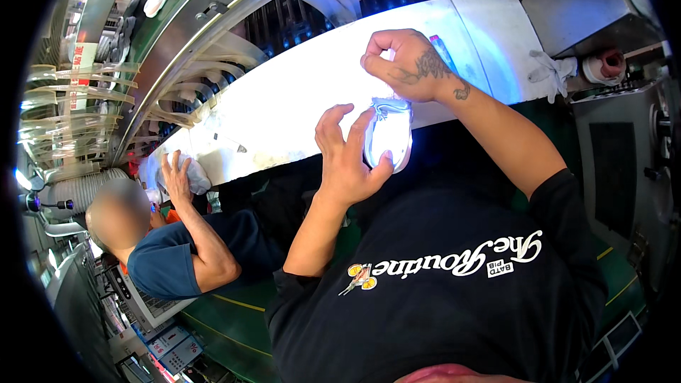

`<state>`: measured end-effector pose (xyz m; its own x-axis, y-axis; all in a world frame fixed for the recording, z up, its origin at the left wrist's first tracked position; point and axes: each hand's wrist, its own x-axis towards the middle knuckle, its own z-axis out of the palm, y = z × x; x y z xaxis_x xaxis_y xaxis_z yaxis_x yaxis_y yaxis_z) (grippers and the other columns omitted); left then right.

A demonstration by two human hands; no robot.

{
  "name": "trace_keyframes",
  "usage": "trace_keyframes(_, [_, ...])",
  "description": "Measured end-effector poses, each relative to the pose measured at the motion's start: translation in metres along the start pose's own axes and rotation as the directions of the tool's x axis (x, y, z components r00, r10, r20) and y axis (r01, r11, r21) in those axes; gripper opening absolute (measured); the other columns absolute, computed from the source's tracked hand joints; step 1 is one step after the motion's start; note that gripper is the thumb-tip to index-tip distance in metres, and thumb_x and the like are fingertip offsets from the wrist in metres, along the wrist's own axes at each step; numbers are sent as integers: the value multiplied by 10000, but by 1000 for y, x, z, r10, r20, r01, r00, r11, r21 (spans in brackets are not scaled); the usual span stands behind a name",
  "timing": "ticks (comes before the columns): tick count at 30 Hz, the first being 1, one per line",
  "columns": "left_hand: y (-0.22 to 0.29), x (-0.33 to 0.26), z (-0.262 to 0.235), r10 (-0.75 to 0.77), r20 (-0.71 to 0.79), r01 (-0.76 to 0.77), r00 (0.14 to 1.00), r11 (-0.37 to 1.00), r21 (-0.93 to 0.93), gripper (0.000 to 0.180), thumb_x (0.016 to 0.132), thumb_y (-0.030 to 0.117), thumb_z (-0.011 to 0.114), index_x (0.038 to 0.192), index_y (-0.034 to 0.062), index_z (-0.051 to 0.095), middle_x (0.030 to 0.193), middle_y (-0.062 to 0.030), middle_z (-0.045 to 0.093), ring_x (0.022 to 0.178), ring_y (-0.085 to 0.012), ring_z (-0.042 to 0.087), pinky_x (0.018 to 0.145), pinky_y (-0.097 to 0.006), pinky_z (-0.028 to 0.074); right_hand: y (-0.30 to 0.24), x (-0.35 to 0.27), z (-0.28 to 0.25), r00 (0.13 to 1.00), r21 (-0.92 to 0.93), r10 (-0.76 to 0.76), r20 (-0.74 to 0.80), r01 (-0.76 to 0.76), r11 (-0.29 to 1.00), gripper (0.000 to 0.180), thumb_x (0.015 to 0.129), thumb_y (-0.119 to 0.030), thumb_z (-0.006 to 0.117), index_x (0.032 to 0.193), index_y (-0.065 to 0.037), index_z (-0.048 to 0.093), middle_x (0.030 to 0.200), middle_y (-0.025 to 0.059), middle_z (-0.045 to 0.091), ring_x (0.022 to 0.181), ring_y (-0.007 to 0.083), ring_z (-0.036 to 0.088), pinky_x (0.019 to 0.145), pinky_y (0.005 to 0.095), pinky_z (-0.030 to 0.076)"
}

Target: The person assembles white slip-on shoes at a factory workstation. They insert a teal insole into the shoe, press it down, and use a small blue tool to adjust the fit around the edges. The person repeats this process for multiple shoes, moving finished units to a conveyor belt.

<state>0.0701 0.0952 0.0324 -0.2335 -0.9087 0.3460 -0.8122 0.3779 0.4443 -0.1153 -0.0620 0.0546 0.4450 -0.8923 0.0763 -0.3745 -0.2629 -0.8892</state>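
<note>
A glossy white shoe [391, 136], strongly lit by bluish-white light, lies at the near edge of the white worktop [305, 106]. Thumb and index finger of my left hand [346, 163] rest on its left side and near end, while the other fingers spread upward. Just beyond the shoe's far end is my right hand [411, 67], with fingers curled into a pinch. A small bright patch shows between those fingers, but glare hides what it is.
A slim tube [440, 50] lies beyond my right wrist. White gloves [552, 74] hang by a round container [604, 67] at the right. To the left, a co-worker [177, 241] handles a whitish item [196, 176]. A machine with clear hoses [191, 74] runs along the far side.
</note>
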Motion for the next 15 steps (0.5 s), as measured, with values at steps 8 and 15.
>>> trace_keyframes(8, [-6,21,-26,-34,318,28,947,999,23,585,805,325,718,1328,64,722,1414,-266,486,1370,-453,433,1141,-572,400,-8,-11,12,992,33,-125,17,124,992,248,966,-281,726,900,-42,737,959,131,771,915,258,725,897,421,575])
trace_keyframes(15, [13,8,-22,-9,154,-15,988,988,154,593,799,333,741,1316,43,721,1362,-245,531,1320,-452,487,1113,-575,400,-7,-12,7,993,41,-117,-7,118,992,255,953,-281,726,889,-34,731,965,138,771,931,268,728,892,443,571])
